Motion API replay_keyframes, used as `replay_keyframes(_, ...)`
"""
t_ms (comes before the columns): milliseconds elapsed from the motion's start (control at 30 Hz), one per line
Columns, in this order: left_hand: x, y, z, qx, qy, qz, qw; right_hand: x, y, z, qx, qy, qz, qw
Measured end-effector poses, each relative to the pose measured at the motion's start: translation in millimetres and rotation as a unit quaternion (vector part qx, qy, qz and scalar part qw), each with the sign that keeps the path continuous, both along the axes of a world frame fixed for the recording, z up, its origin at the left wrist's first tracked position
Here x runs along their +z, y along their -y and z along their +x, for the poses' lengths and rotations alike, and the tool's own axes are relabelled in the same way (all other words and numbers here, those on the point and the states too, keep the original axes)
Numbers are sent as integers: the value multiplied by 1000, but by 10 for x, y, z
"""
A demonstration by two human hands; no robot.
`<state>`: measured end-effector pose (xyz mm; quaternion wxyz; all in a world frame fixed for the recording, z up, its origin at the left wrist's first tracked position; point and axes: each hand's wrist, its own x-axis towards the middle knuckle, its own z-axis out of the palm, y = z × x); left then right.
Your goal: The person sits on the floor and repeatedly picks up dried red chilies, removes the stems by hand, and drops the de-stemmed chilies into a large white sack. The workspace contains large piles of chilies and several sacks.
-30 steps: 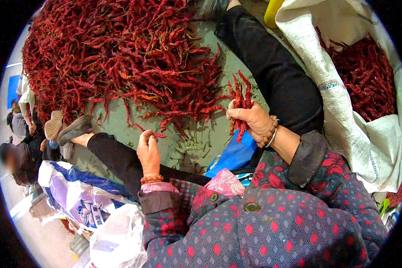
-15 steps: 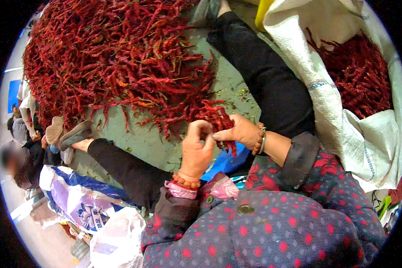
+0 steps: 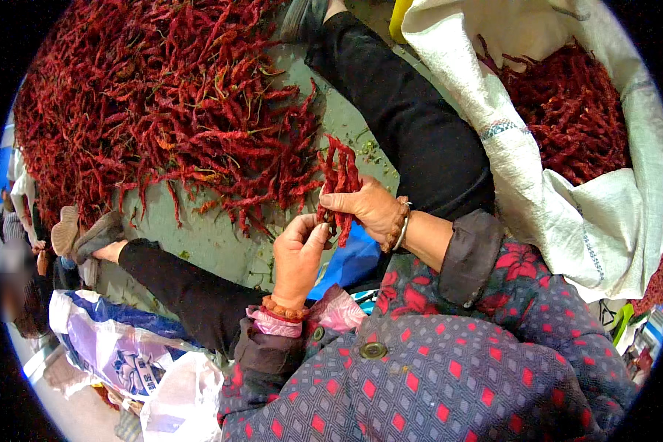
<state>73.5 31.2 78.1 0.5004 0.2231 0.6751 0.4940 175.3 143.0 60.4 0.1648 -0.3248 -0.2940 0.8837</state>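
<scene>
My right hand (image 3: 370,209) is closed around a small bunch of dried red chillies (image 3: 339,171), its thumb across them and their tips pointing up. Just below it, my left hand (image 3: 299,254) pinches thumb and forefinger together against the lower end of the bunch. What lies between those fingertips is too small to make out. A large heap of dried red chillies (image 3: 147,110) spreads over the floor beyond my hands, between my outstretched legs.
On the right stands a white woven sack (image 3: 479,96), its mouth folded back around more chillies (image 3: 567,110). A blue-and-white printed bag (image 3: 118,346) and a white plastic bag (image 3: 184,401) lie at lower left. At the far left another person (image 3: 29,295) sits by the heap.
The bunch has turned more upright and now shows above my right hand. My left hand's fingers have moved in to its lower end. The whole view has shifted slightly.
</scene>
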Motion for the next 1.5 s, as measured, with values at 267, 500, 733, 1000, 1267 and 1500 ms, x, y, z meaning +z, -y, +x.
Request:
replay_keyframes(267,33,37,-85,-96,-20,37,994,88,-27,15,-11,3,-41,999)
replay_keyframes(500,203,140,-199,-177,32,-25,983,-7,-87,-1,-35,22,-34,999)
replay_keyframes(733,-180,526,-478,-365,-311,-137,867,107,-289,-15,-223,-10,16,975)
replay_keyframes(1000,-495,-323,-552,-239,-557,-110,788,158,-338,40,-205,-17,17,978)
replay_keyframes(1267,-616,-196,-858,-261,-616,-89,738,76,-312,51,-200,-27,65,977)
replay_keyframes(1500,-269,81,-1147,2,-196,7,981,45,-222,-1,-109,10,75,991)
